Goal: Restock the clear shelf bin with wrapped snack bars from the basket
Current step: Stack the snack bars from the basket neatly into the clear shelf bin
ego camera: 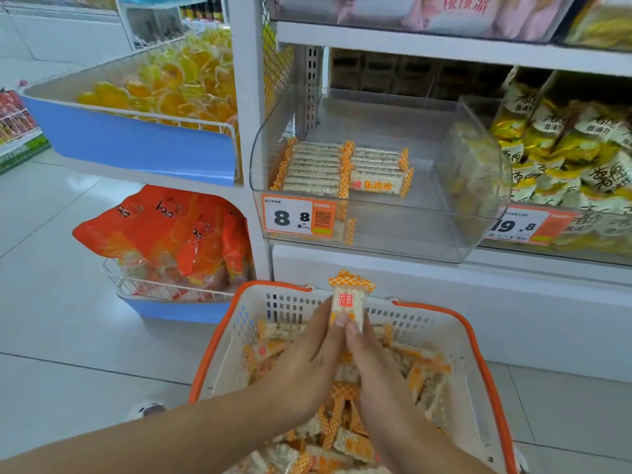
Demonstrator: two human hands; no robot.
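Nearest, two bare forearms reaching in from the lower edge, over a white basket [455, 340] with an orange rim, set on the pale tiled floor [61, 302] against the base of the shelving. Inside the basket, a loose heap of wrapped snack bars [349, 439], pale with orange-checked ends, lying at all angles. Above the heap, left hand [301, 364] and right hand [372, 367] side by side, thumbs touching. Fingers [342, 321] of both hands pressed together and pinching one upright bar [349, 302] by its lower end, red mark facing up, checked top end fanned out above the basket's far rim.

Further on, one shelf up, the clear shelf bin [427, 241], mostly bare. In its back left part, two neat rows of the same bars [321, 169] laid flat, touching each other; one more bar standing behind the front wall beside the price tag [297, 217] reading 8.8. Right half of the bin holding nothing visible.

To the right, a neighbouring bin of yellow-and-white packets [581, 148] with a tag reading 19.8. To the left, a wire rack of orange bags [171, 230] near the floor, and above it a blue-fronted rack of yellow sweets [171, 83]. Topmost shelf blurred, pink and yellow packs only.
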